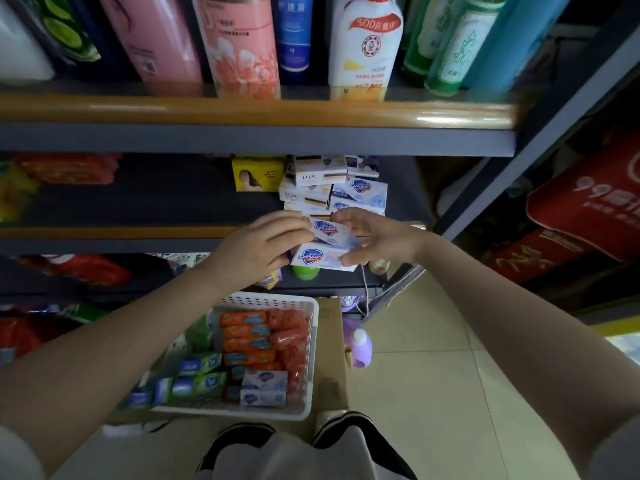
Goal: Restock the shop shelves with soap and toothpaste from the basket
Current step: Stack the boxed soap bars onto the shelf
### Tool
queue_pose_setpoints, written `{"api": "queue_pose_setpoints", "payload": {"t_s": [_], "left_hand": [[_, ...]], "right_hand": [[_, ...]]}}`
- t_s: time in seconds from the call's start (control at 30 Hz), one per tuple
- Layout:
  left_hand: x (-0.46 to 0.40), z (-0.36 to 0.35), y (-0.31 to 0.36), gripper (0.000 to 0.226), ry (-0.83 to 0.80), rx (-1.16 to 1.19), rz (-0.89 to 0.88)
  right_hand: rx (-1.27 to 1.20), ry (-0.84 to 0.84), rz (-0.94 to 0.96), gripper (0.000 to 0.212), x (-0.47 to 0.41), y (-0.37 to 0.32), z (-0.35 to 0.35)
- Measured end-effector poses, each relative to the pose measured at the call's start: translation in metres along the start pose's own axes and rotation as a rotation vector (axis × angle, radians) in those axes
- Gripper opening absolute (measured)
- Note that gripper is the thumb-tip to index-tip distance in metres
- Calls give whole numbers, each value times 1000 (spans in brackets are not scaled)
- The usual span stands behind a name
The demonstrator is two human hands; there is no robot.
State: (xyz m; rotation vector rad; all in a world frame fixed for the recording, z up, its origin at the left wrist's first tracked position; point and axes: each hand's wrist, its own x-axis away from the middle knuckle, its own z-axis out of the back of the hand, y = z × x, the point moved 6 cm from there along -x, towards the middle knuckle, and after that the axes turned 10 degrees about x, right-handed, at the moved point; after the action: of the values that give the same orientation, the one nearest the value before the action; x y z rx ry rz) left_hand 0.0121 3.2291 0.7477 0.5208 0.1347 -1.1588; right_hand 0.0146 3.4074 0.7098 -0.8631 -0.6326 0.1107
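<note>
Nearest, directly below the two hands, a white plastic basket [313,358] sits on a cardboard box [332,344], its perforated rim standing clear on the far and right sides. Inside it lie orange toothpaste boxes [246,336], red soap bars [292,341], green-and-blue boxes [199,379] and two white Safeguard boxes [264,388] at the near edge. To the right of the box stands a purple bottle [358,342], and beyond it tiled floor [433,341] lies open under the right forearm.

Up at the grip, the left hand [259,249] and the right hand [377,237] clasp two white Safeguard soap boxes [325,245] between them, one stacked above the other. The left fingers curl over the boxes' left ends; the right thumb and fingers pinch the right ends, only partly closed. The boxes hang just in front of the orange lip of the middle shelf [138,233], level with it.

Just behind the grip, a stack of Safeguard boxes [360,197] and Lux soap boxes [311,188] fills the shelf, nearly touching the held boxes. Left of the stack sits a yellow soap box [256,174], then bare dark shelf runs leftward. Right of the grip a grey upright post [540,147] bounds the shelf. Farthest above, an upper shelf edge [242,112] carries tall bottles [363,43].
</note>
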Motion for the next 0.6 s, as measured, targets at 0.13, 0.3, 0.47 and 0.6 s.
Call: {"api": "queue_pose_setpoints", "payload": {"t_s": [0.13, 0.3, 0.47, 0.6], "left_hand": [[0, -8, -20, 57, -62, 75, 254], [-13, -3, -52, 60, 33, 143, 524], [-63, -4, -67, 58, 139, 26, 611], [-78, -19, -89, 54, 34, -72, 661]], "right_hand": [[209, 247, -13, 69, 12, -5, 16], [403, 590, -98, 73, 30, 16, 46], [357, 732, -261, 75, 29, 35, 75], [379, 708, -234, 67, 16, 34, 76]]}}
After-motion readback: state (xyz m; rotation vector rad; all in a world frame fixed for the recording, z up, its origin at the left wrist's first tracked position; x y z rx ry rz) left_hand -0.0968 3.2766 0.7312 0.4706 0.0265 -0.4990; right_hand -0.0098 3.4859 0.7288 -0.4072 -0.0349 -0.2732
